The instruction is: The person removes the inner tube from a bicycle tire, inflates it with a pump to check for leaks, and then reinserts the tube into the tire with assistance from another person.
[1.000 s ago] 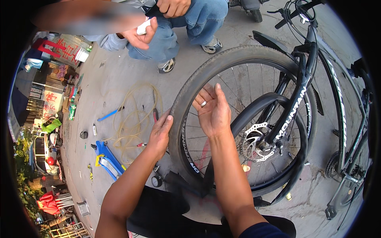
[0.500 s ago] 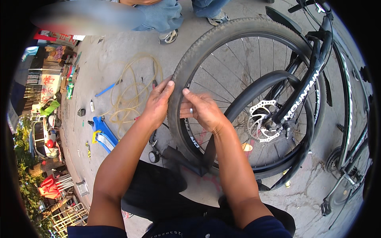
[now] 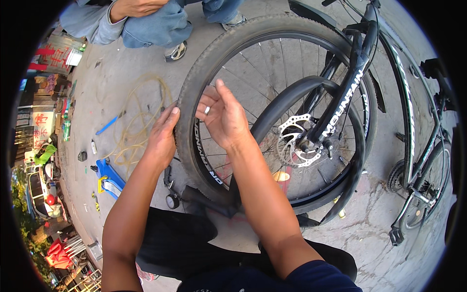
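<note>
A bicycle's front wheel with a black knobby tire [image 3: 186,92] lies in front of me, still joined to the fork [image 3: 343,100]. My left hand [image 3: 163,136] is against the tire's outer left side, thumb and fingers stretched out. On the inner side of the rim, my right hand [image 3: 224,119] is open, its palm showing and thumb raised; a ring is on one finger. Its fingertips reach the rim's edge, and whether they press on it I cannot tell. A black inner tube [image 3: 272,109] loops loosely across the spokes and around the brake disc [image 3: 297,141].
A pump gauge [image 3: 172,201] and a blue tool [image 3: 111,179] with a yellow part lie left of the wheel, near a coiled clear hose [image 3: 131,129]. Another person's jeans-clad leg [image 3: 160,30] is at the far left. The bicycle frame [image 3: 406,97] extends right.
My right hand has turned its palm up, and its thumb has come off the tire. The left hand stays beside the tire. The whole view has shifted, moving the scene leftward.
</note>
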{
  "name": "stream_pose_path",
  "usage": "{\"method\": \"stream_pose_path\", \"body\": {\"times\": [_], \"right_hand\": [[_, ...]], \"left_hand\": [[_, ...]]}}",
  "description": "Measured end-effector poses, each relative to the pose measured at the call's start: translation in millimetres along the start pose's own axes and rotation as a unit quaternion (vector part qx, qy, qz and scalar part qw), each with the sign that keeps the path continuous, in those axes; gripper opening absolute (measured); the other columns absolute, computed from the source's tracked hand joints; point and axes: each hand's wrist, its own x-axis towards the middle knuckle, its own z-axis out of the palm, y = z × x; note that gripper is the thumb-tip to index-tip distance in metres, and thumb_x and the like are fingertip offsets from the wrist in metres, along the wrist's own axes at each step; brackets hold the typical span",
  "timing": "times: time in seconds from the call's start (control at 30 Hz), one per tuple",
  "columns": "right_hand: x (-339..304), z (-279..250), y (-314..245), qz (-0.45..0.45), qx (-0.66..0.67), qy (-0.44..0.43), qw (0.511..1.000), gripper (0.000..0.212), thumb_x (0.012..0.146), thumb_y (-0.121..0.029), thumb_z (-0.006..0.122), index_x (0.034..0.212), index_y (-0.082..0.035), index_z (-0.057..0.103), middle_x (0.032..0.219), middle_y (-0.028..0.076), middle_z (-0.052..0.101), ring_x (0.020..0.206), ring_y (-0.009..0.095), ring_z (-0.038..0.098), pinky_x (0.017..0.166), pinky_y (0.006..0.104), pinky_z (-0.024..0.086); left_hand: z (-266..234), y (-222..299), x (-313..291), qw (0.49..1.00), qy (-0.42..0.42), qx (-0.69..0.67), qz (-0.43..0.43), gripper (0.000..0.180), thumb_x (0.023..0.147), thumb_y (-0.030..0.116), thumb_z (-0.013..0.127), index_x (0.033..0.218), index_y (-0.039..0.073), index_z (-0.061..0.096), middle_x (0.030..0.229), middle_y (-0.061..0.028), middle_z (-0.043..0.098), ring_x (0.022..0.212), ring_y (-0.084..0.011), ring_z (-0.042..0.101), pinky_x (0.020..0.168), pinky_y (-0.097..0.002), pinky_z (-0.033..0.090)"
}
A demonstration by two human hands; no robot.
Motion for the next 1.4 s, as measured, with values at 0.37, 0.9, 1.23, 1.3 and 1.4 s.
{"method": "stream_pose_path", "body": {"times": [0.37,0.9,1.23,1.3,1.4], "right_hand": [[-16,-12,13,0.039,-0.057,-0.016,0.997,0.054,0.108,-0.042,0.060,0.130,0.007,0.064,0.122,0.022,0.073,0.107,0.028,0.073,0.097,0.0417,0.058],[-31,-15,13,0.209,-0.533,-0.129,0.810,0.048,0.092,-0.039,0.075,0.087,0.009,0.070,0.075,0.013,0.068,0.067,0.021,0.069,0.065,0.0359,0.057],[-28,-20,6,0.272,-0.355,-0.122,0.886,0.060,0.095,-0.053,0.073,0.100,0.007,0.076,0.089,0.016,0.074,0.082,0.025,0.074,0.079,0.0338,0.061],[-20,-20,4,0.238,-0.313,-0.084,0.916,0.064,0.097,-0.055,0.071,0.115,0.006,0.072,0.102,0.018,0.077,0.086,0.027,0.075,0.079,0.0380,0.061],[-8,-16,-10,0.095,-0.123,-0.060,0.986,0.062,0.102,-0.052,0.063,0.118,0.008,0.069,0.105,0.021,0.076,0.091,0.030,0.073,0.090,0.0440,0.058]], "left_hand": [[7,8,-5,1.000,-0.018,-0.006,-0.010,0.057,0.110,0.036,0.060,0.152,-0.002,0.051,0.143,-0.0147,0.062,0.130,-0.0206,0.059,0.113,-0.0361,0.045],[-3,2,0,0.999,-0.014,0.041,0.024,0.061,0.109,0.040,0.060,0.152,-0.002,0.052,0.152,-0.0157,0.056,0.141,-0.0240,0.050,0.121,-0.0391,0.035],[-16,-21,-1,0.995,0.036,0.031,-0.085,0.092,0.105,0.062,0.055,0.163,-0.005,0.031,0.170,-0.0202,0.034,0.157,-0.0285,0.030,0.128,-0.0429,0.020],[-20,-23,-3,0.995,-0.006,0.004,-0.101,0.090,0.106,0.060,0.054,0.163,-0.005,0.031,0.170,-0.0200,0.033,0.157,-0.0285,0.030,0.128,-0.0419,0.020],[-24,-26,-3,0.993,-0.060,0.094,-0.024,0.086,0.107,0.057,0.052,0.162,-0.006,0.032,0.171,-0.0198,0.033,0.158,-0.0281,0.029,0.129,-0.0401,0.020]]}}
